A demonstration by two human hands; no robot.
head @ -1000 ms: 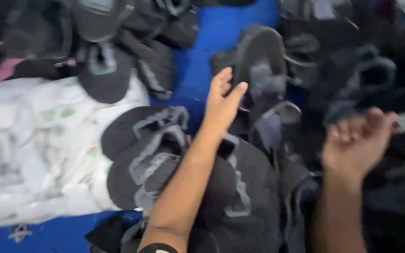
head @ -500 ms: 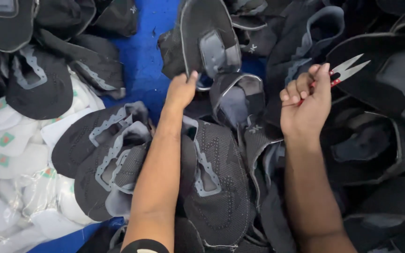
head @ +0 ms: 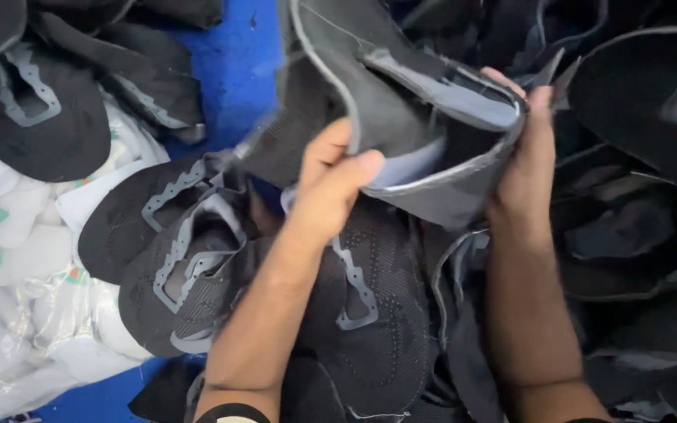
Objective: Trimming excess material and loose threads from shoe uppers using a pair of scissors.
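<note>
Both hands' (head: 331, 184) grip clamped on curved black knit shoe upper (head: 425, 117), grey-trimmed.

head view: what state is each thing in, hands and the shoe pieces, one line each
left hand: gripping the lifted shoe upper, thumb on top
right hand: holding the same upper's far edge
lifted shoe upper: raised off the pile, folded, grey lining showing
black shoe uppers: lying flat, overlapping in a heap
white bagged pieces: stacked, in clear plastic
blue surface: partly covered
</note>
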